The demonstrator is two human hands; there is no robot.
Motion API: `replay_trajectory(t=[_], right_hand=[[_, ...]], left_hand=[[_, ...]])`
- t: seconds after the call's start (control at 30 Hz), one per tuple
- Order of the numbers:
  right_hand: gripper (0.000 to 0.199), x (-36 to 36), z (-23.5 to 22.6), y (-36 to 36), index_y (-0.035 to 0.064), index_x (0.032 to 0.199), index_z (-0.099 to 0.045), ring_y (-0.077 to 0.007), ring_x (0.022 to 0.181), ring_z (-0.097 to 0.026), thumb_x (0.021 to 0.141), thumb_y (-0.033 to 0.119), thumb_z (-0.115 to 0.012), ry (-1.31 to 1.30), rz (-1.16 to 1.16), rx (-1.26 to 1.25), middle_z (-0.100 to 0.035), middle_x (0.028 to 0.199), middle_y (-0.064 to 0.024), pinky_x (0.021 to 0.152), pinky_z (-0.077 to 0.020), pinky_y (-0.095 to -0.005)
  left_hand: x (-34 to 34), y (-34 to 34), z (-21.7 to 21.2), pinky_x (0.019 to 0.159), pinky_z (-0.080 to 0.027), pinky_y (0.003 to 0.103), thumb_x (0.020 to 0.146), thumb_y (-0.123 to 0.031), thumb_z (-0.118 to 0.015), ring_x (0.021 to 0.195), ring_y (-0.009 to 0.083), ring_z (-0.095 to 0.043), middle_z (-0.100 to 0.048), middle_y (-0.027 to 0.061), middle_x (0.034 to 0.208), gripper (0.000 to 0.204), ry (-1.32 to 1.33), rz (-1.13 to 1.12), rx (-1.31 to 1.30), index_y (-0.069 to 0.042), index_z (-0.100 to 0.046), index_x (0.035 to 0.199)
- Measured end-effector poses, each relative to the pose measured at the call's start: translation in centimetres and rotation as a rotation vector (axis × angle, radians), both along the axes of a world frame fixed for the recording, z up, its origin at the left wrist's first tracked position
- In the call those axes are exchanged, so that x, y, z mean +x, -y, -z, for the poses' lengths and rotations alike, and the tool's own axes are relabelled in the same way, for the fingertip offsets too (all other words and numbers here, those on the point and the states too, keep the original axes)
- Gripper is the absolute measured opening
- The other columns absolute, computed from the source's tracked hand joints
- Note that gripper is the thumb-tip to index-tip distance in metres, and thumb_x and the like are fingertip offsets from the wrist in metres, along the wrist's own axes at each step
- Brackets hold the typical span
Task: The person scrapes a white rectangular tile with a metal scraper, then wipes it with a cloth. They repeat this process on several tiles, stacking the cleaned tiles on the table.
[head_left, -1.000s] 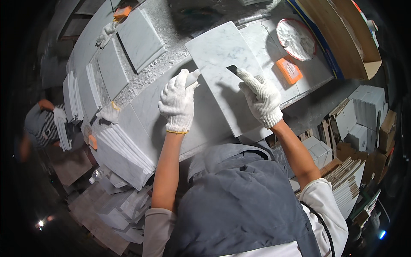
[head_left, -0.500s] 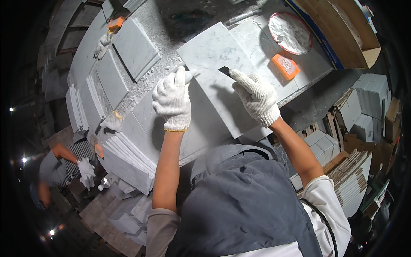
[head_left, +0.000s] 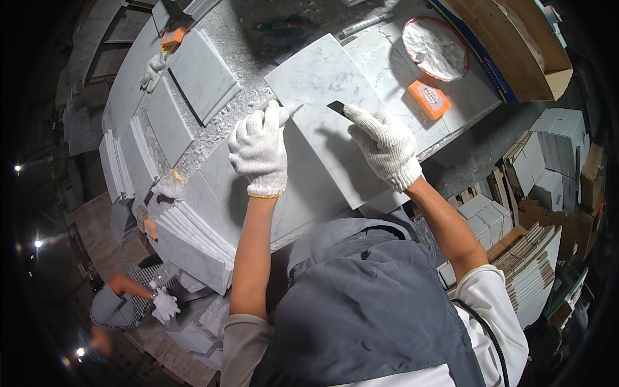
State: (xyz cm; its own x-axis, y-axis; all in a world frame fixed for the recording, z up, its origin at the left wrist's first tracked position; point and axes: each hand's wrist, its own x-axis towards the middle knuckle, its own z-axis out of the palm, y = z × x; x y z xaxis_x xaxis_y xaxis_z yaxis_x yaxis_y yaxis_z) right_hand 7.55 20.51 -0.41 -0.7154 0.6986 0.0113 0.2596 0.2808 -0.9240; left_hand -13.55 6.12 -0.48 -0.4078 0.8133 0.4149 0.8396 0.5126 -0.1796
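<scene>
A white marble tile (head_left: 332, 80) lies tilted across other pale slabs in front of me. My left hand (head_left: 259, 151), in a white knitted glove, is closed round a pale, pointed thing (head_left: 290, 113) whose kind I cannot make out; its tip reaches over the tile's left edge. Above the tile's right part, my gloved right hand (head_left: 385, 145) grips a thin, dark, flat blade (head_left: 336, 107) between thumb and fingers. The blade points left, toward the pale tip, with a gap between them. Whether the blade touches the tile I cannot tell.
Right of the tile are an orange box (head_left: 429, 99), a red-rimmed bowl of white paste (head_left: 436, 49) and an open cardboard box (head_left: 516, 45). Tile stacks (head_left: 193, 238) stand at left, near a loose glove (head_left: 153, 72). A co-worker's gloved hand (head_left: 166, 306) shows lower left.
The pale tip in my left hand now reaches slightly farther right. The blade has barely shifted left. At lower left, the co-worker has moved down and right, closer to the stacked tiles.
</scene>
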Motion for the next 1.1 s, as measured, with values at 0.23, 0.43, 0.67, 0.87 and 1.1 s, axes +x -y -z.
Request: replay_trajectory(t=[0.23, 0.43, 0.67, 0.87, 1.1], right_hand=[[0.045, 0.02, 0.02, -0.07, 0.0193, 0.132, -0.073, -0.0232, 0.070, -0.067, 0.089, 0.008, -0.079, 0.040, -0.011, 0.024, -0.070, 0.085, -0.0093, 0.066, -0.0541, -0.0346], [0.045, 0.07, -0.07, -0.30, 0.0189, 0.132, -0.073, -0.0239, 0.070, -0.067, 0.089, 0.008, -0.079, 0.044, -0.038, 0.133, -0.069, 0.085, -0.0099, 0.065, -0.0538, -0.0349], [0.045, 0.03, -0.26, -0.33, 0.0186, 0.131, -0.073, -0.0237, 0.069, -0.067, 0.088, 0.007, -0.079, -0.037, -0.034, 0.266, -0.069, 0.084, -0.0100, 0.065, -0.0536, -0.0347], [0.045, 0.08, -0.33, -0.36, 0.0187, 0.131, -0.073, -0.0238, 0.070, -0.067, 0.088, 0.007, -0.079, -0.016, -0.042, 0.237, -0.068, 0.083, -0.0098, 0.066, -0.0537, -0.0349], [0.045, 0.01, -0.30, -0.29, 0.0187, 0.131, -0.073, -0.0241, 0.070, -0.067, 0.088, 0.008, -0.079, -0.007, -0.024, 0.156, -0.069, 0.085, -0.0096, 0.066, -0.0540, -0.0351]], left_hand=[[-0.06, -0.21, -0.15, 0.090, -0.056, 0.041, 0.089, -0.023, -0.073, 0.101, 0.0218, -0.067, -0.064, 0.0002, 0.102, 0.033, -0.002, 0.025, 0.003, -0.021, -0.071, 0.121], [-0.16, -0.13, -0.22, 0.089, -0.053, 0.043, 0.083, -0.024, -0.077, 0.101, 0.0250, -0.066, -0.068, 0.0027, 0.109, 0.046, -0.007, 0.040, -0.002, -0.019, -0.072, 0.129], [0.34, -0.39, -0.75, 0.091, -0.056, 0.042, 0.089, -0.020, -0.071, 0.100, 0.0224, -0.068, -0.065, 0.0006, 0.102, 0.034, -0.029, 0.036, 0.019, -0.020, -0.071, 0.123], [0.22, -0.20, -0.63, 0.092, -0.054, 0.043, 0.086, -0.019, -0.074, 0.103, 0.0237, -0.066, -0.065, 0.0014, 0.106, 0.042, 0.001, 0.024, -0.020, -0.021, -0.070, 0.127], [0.20, -0.22, -0.47, 0.092, -0.054, 0.043, 0.085, -0.019, -0.073, 0.102, 0.0236, -0.066, -0.064, 0.0013, 0.106, 0.041, -0.010, 0.023, -0.009, -0.021, -0.071, 0.126]])
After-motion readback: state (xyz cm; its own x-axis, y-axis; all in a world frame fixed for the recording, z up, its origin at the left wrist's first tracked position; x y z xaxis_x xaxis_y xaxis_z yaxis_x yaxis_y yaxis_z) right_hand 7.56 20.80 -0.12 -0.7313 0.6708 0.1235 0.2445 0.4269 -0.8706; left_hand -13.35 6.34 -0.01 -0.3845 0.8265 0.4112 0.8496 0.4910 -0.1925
